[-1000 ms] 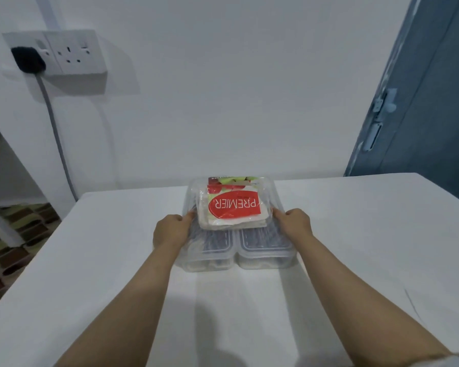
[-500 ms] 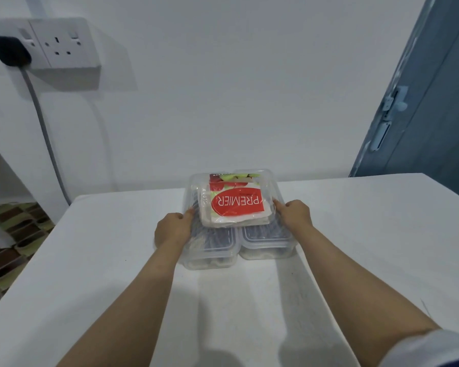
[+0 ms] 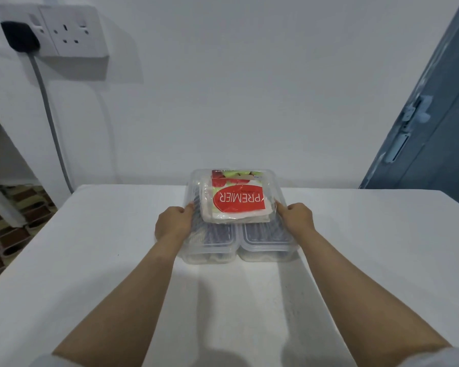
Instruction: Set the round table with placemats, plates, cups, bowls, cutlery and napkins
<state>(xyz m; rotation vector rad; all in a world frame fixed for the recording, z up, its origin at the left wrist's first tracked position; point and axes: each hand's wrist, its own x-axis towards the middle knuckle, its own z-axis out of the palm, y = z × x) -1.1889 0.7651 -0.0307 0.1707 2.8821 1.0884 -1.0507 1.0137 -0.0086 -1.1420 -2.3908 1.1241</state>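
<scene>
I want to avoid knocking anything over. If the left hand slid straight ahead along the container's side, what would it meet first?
Past the clear containers that the left hand grips, only bare white table shows, then the wall. The way looks free, though depth is hard to judge.

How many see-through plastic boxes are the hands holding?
2 that I can see, side by side on the white table: the left box by the left hand, the right box by the right hand. The napkin pack on top may hide more.
</scene>
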